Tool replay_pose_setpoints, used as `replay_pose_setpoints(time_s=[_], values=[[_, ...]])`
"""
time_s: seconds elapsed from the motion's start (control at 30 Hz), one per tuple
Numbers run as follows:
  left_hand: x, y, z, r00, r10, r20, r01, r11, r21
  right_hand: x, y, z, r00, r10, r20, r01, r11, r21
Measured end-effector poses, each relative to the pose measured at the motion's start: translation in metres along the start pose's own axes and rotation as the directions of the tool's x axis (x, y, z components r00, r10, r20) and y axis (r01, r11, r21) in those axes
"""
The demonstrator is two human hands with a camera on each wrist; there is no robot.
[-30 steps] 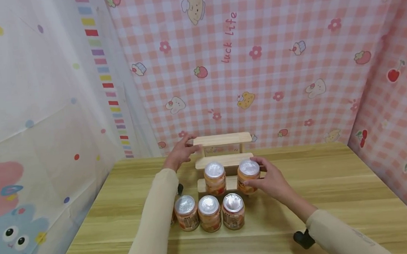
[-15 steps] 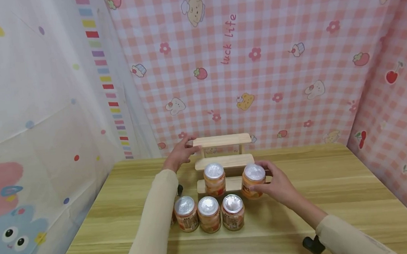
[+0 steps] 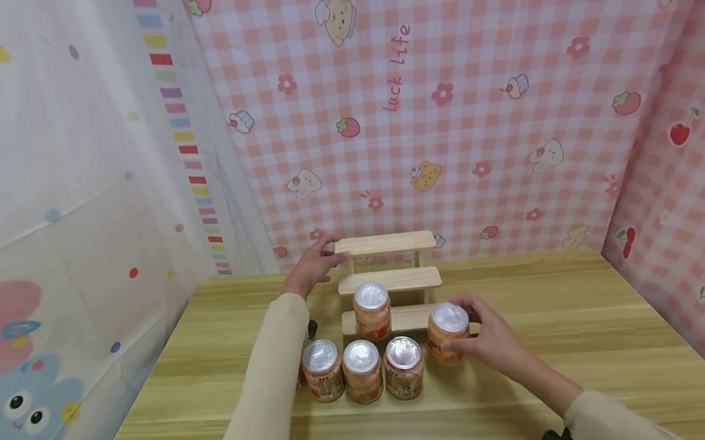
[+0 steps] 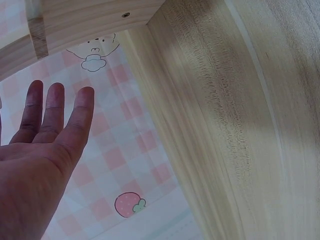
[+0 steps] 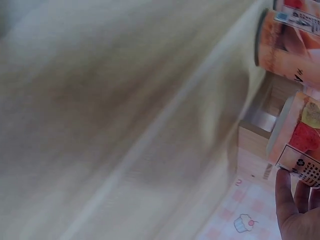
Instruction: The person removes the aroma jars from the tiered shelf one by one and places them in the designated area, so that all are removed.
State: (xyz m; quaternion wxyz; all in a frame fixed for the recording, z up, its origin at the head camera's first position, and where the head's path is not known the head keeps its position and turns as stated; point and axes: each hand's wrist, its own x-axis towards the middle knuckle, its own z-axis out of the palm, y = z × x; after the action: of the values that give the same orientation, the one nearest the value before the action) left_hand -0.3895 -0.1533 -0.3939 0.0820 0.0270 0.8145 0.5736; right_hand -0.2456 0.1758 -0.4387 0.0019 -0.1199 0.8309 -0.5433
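My right hand [image 3: 494, 339] holds an orange-labelled can [image 3: 450, 334] with a silver lid, thumb in front and fingers behind. The can is at the front right corner of a small three-tier wooden shelf rack [image 3: 388, 281]. In the right wrist view its label [image 5: 306, 132] shows red and yellow fruit above the fingertips [image 5: 283, 176]. My left hand [image 3: 314, 264] pinches the left end of the rack's top plank between thumb and index finger. The other fingers [image 4: 81, 107] stretch out below the plank [image 4: 100, 22] in the left wrist view.
A similar can [image 3: 372, 312] stands at the bottom tier. In front, a row of cans [image 3: 362, 374] stands on the wood-grain table [image 3: 215, 369]; another is mostly hidden by the left sleeve [image 3: 272, 385]. A pink checked cloth [image 3: 482, 127] hangs behind the table.
My right hand has moved the can right and toward me, away from the can at the bottom tier. The left hand and the rack have stayed in place.
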Motion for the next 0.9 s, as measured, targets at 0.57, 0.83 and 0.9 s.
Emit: replay_pose_setpoints(time_s=[0.57, 0.83, 0.9], values=[[0.0, 0.001, 0.0, 1.0, 0.009, 0.003, -0.009, 1.0, 0.007, -0.017, 0.018, 0.013, 0.999, 0.03, 0.028, -0.03, 0.999, 0.031], [0.001, -0.001, 0.0, 1.0, 0.01, -0.001, -0.01, 1.0, 0.024, -0.018, 0.022, 0.02, 0.999, 0.037, 0.012, -0.038, 0.999, 0.021], [0.001, -0.001, 0.0, 1.0, 0.012, -0.001, -0.012, 1.0, 0.021, -0.019, 0.022, 0.02, 0.999, 0.034, 0.014, -0.034, 0.999, 0.024]])
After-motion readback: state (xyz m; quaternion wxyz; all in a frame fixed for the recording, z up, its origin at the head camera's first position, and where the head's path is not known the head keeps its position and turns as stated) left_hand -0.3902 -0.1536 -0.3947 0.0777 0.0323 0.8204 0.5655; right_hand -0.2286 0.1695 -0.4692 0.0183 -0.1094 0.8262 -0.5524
